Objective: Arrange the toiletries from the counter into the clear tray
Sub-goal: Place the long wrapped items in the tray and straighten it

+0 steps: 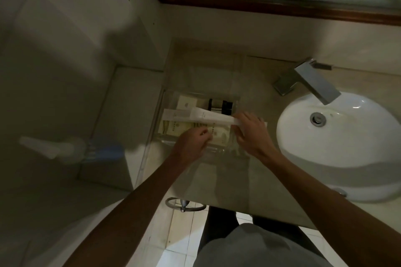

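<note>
Both hands (225, 134) hold white packets (208, 118) over the clear tray (165, 102).

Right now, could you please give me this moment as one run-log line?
stage: arranging | right hand: holding long white packet over clear tray | left hand: on cream sachets in tray | dark bottles: in tray

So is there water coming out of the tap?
No, the faucet has nothing running from its spout, and the white sink below it shows no stream of water.

sink (347, 147) wht | sachets (173, 128) cream w/ gold stripes | mirror frame (260, 7) dk brown
</note>
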Available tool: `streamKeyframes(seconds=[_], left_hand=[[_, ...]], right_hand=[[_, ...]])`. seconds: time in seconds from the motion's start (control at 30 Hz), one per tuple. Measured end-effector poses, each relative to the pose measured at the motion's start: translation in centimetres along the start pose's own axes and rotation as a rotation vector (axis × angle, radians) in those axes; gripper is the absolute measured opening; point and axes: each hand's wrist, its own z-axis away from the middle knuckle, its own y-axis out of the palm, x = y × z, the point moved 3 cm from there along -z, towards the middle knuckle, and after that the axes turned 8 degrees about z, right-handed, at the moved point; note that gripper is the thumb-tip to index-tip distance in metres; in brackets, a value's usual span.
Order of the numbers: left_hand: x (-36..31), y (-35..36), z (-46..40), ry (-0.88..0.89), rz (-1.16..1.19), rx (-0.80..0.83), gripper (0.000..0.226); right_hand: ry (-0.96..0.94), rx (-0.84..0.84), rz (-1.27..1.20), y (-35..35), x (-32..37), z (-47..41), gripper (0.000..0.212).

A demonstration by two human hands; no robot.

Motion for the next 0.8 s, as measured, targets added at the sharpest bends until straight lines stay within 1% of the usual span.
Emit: streamKeyframes(seconds=[0.1,0.13,0.2,0.23,0.27,0.3,0.37,0.43,0.5,0.6,0.7,0.8], left_hand=[[0.8,-0.7,0.7,-0.037,0.015,-0.005,0.011],[0.9,-1.1,1.0,-0.035,0.010,-0.049,0.009],[1.4,-2.1,1.7,-0.064,-0.031,-0.225,0.011],[1.7,-2.7,1.9,-0.094,-0.053,-0.322,0.016],[2.2,-3.1,1.9,-0.111,-0.069,-0.384,0.024],[2.7,-3.4,1.8,-0.105,-0.086,-0.390,0.033],[4.0,-3.1,1.4,-0.048,-0.139,-0.273,0.041],[5.3,-2.6,1.3,-0.012,-0.161,-0.161,0.038],[6.4,-2.2,1.7,-0.028,-0.156,-0.134,0.037],[6.8,-2.2,2.0,-0.050,-0.153,-0.148,0.045],[6.0,-1.8,2.2,-0.071,-0.137,-0.062,0.059],[5.7,-0.7,3.4,-0.146,-0.144,0.020,0.061]], right_hand=[[0.002,0.044,0.003,0.6,0.6,-0.3,0.031],[0.004,0.056,0.011,1.0,0.8,-0.4,0.032],[0.010,0.071,0.024,1.7,1.4,-0.6,0.033],[0.012,0.076,0.023,2.1,1.9,-0.7,0.033],[0.007,0.081,0.018,2.5,2.6,-0.9,0.033],[-0.009,0.087,0.011,2.9,3.4,-1.1,0.034],[-0.054,0.101,-0.011,3.7,5.2,-1.6,0.035],[-0.087,0.109,-0.009,4.5,6.3,-1.9,0.039],[-0.091,0.078,0.056,5.1,6.3,-1.6,0.047],[-0.072,0.055,0.172,6.1,5.3,-0.4,0.061],[-0.071,0.088,0.266,7.1,5.0,0.6,0.067],[-0.072,0.121,0.339,7.7,5.0,1.3,0.070]])
